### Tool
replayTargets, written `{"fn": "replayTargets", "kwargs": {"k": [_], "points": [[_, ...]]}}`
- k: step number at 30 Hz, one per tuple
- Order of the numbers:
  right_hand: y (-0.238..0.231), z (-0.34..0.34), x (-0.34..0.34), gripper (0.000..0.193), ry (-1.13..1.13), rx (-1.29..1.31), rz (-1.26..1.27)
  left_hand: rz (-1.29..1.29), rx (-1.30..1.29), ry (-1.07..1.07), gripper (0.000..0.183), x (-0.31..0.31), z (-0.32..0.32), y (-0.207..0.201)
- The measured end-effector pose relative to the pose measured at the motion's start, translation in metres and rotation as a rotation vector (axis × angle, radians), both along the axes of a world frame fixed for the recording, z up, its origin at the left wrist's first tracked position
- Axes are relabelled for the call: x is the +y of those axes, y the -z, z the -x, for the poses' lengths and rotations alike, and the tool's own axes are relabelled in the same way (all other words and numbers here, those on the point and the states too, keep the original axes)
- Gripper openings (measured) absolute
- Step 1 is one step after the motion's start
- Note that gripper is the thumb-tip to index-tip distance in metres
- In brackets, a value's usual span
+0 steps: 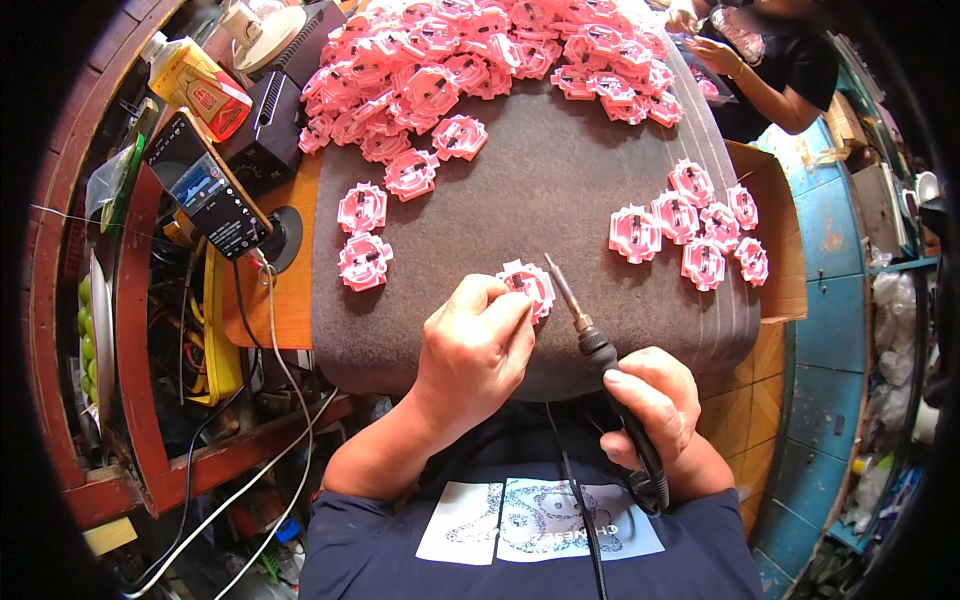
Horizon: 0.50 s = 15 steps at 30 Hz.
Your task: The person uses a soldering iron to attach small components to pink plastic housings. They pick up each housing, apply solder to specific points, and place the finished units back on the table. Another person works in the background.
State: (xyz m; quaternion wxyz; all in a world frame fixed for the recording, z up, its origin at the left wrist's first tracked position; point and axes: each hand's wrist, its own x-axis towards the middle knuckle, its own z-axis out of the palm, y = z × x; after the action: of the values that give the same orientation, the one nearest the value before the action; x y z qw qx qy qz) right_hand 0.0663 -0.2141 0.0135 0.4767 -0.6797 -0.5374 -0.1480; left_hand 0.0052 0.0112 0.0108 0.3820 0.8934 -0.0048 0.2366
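Note:
My right hand point(655, 405) is wrapped round the dark handle of a soldering iron point(597, 347). Its thin metal tip points up and to the left, a little right of a pink plastic part point(530, 284) near the front of the table. My left hand point(478, 335) is closed in a pinch over the left edge of that part. Whatever sits between those fingertips is hidden. Like the others, this part is pink with a pale edge and a dark strip across its middle.
A large heap of pink parts point(420, 90) covers the far side of the dark mat point(500, 190). Several lie at left and in a right-hand cluster point(703, 225). A phone on a stand point(210, 195), bottle point(200, 85) and cables point(285, 360) are left. Another person's hand point(715, 55) is far right.

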Motion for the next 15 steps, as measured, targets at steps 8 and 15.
{"fn": "replayTargets", "kwargs": {"k": [8,15], "points": [[0.0005,0.0067,-0.0051,0.029,-0.015,-0.013,-0.04,-0.045,0.062,0.002,0.013,-0.0002,-0.0006,-0.0065],[0.0019,0.0054,-0.0061,0.03,-0.022,-0.016,-0.028,-0.031,0.081,-0.005,0.015,-0.0025,-0.0022,-0.0087]]}}
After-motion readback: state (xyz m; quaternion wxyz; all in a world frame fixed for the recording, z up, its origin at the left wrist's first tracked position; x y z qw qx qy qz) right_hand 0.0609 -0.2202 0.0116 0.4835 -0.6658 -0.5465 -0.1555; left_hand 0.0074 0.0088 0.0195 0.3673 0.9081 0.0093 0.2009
